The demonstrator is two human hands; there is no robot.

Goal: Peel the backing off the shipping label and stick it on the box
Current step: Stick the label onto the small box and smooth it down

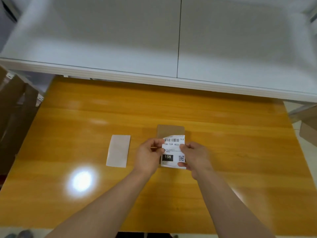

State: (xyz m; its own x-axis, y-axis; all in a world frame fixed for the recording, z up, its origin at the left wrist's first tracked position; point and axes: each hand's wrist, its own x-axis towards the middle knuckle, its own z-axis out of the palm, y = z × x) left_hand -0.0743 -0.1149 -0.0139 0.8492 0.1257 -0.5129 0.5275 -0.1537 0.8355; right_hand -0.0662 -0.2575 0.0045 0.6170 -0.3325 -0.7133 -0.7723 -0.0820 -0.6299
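Note:
A white shipping label (173, 148) with a barcode, a black "15H" block and a QR code is held between both hands over a small flat brown cardboard box (170, 131). Only the box's far part shows above the label. My left hand (148, 154) pinches the label's left edge near the top. My right hand (195, 157) grips the right edge, thumb on the printed face and fingers at the lower right corner. The label's top left corner curls a little. A blank white backing sheet (118, 150) lies flat on the table to the left of my hands.
The orange wooden table (240, 152) carries a bright lamp reflection (82, 181) at the front left. A white cabinet (154, 40) overhangs the table's far edge. Brown cardboard boxes (15, 107) stand off the left side, and another cardboard piece (307, 129) sits at the right edge.

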